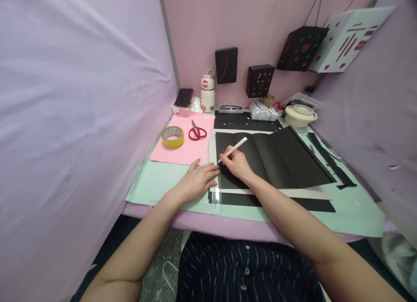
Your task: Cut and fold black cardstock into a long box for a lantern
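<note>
My right hand [237,164] is closed around a white pen [237,146], its tip down at the left edge of a black paper sheet [276,158]. The sheet has fold creases, and its right part rises off the table. My left hand [200,179] lies flat with fingers spread, pressing on a clear ruler [216,202] that runs along the sheet's left edge. White paper [312,192] and another black sheet [241,199] lie underneath. The fingertips of my left hand are close to the pen tip.
Left of the sheets, a roll of yellow tape [173,137] and red-handled scissors [197,131] rest on pink paper [185,156]. Behind stand a white bottle [207,95], a pack of markers [264,111] and a cream bowl [300,116]. Black strips [330,158] lie right; decorated boxes [301,48] hang above.
</note>
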`<state>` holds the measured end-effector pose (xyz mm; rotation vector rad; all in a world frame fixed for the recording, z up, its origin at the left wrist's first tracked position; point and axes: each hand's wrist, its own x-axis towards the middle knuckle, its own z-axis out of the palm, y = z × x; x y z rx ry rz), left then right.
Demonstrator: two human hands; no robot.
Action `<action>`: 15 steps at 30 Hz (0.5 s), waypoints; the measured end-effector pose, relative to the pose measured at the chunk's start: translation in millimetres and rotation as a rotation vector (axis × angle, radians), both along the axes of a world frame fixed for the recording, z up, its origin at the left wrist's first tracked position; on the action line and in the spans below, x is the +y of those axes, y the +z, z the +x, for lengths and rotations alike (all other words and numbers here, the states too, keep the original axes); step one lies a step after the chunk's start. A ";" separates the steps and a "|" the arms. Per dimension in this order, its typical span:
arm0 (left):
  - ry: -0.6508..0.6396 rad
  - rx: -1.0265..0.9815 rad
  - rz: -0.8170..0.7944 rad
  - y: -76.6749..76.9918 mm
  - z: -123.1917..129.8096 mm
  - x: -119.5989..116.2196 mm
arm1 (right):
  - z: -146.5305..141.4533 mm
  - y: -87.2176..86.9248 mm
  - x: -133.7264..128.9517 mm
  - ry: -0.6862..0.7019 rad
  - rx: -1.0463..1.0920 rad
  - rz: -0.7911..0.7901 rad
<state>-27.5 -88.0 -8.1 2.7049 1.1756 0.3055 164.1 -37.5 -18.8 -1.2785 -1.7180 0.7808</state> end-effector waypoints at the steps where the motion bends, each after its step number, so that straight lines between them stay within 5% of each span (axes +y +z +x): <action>1: -0.002 0.001 0.001 -0.2 -0.1 0.2 | 0.2 0.1 -0.1 -0.006 -0.004 0.000; 15: 0.004 -0.002 -0.015 -1.2 -0.6 0.0 | 1.5 -0.5 0.0 -0.007 -0.030 0.014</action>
